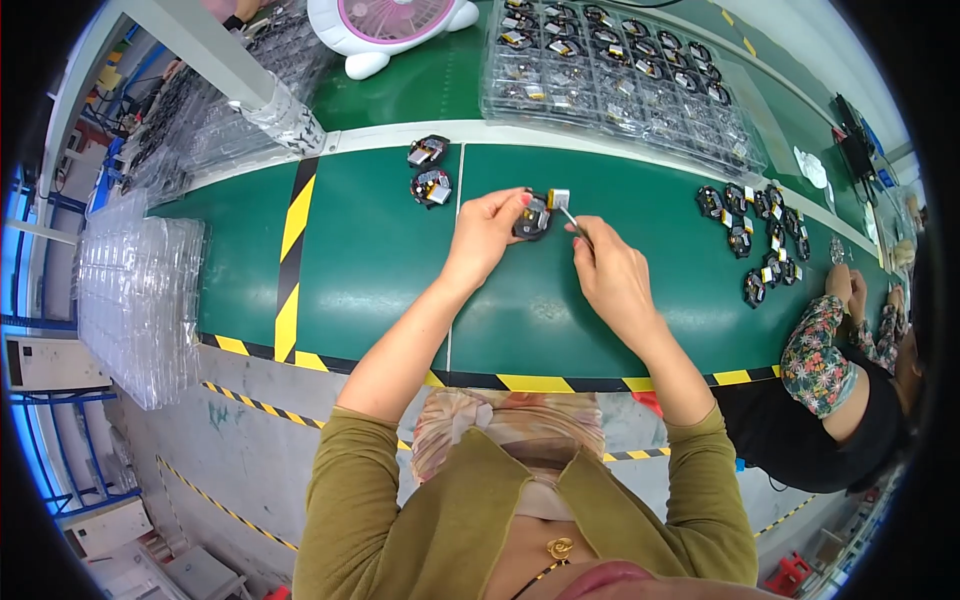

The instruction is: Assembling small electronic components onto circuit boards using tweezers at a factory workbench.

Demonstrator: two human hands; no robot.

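Note:
My left hand [488, 232] pinches a round black electronic module [532, 220] above the green work surface. A small silvery battery pouch with a yellow edge [559, 199] sticks out from the module's upper right. Between the thumb and fingers of my right hand [612, 272] is a thin metal tool, perhaps tweezers [570, 216], its tip close to the pouch; whether it touches I cannot tell. Two similar modules, an upper one [428, 151] and a lower one [431, 187], lie to the left of my hands.
Several more modules [740, 240] lie scattered on the right. Clear plastic trays of modules [615, 90] stand at the back, beside a white and pink fan [395, 20]. Stacked empty trays [140, 290] rise at the left. A co-worker's flowered sleeve [820, 350] is at the right.

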